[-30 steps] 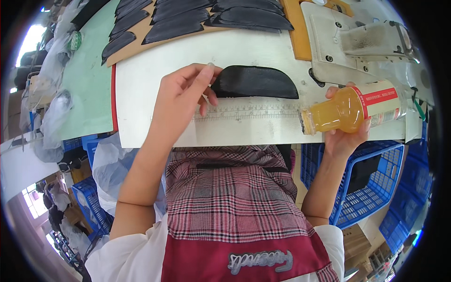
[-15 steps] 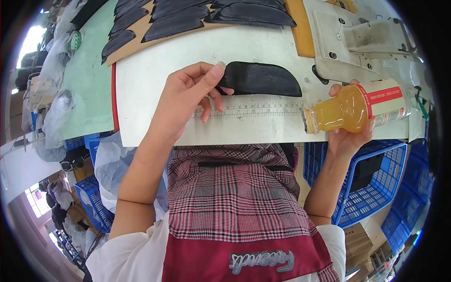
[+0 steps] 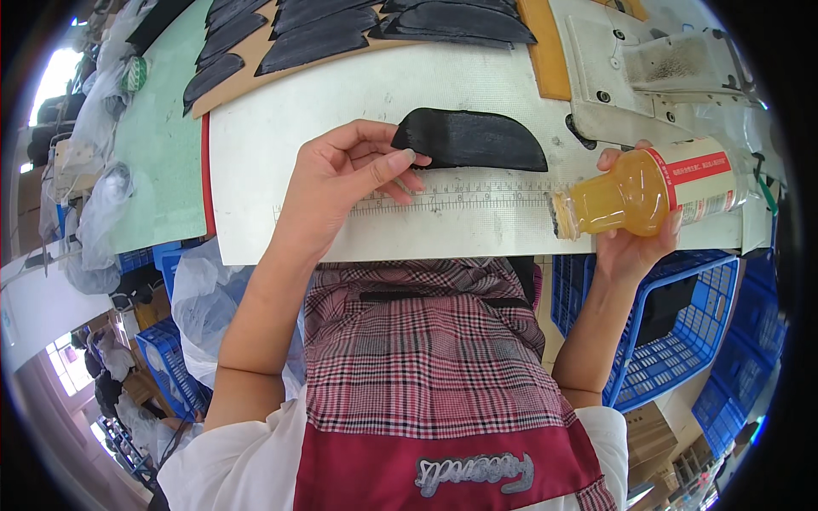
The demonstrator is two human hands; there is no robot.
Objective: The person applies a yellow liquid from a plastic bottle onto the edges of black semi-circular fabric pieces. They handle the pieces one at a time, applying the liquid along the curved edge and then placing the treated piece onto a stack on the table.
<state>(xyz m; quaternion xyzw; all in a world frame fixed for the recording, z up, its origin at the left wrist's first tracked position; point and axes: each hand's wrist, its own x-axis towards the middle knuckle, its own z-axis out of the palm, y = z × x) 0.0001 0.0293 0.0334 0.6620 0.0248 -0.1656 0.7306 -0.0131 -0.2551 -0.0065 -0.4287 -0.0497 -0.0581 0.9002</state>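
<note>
Two hands loaded: left hand lightly pinched, thumb and fingers on the left end of the black curved panel over the white worktop; grip just that edge, faces level. Amber-liquid bottle, near-horizontal, neck toward panel, sits in the curled right hand; hold its mouth clear of the panel.

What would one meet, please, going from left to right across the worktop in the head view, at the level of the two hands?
Green surface → red edge strip → left hand → curved black piece → bottle of yellow-orange liquid.
</note>
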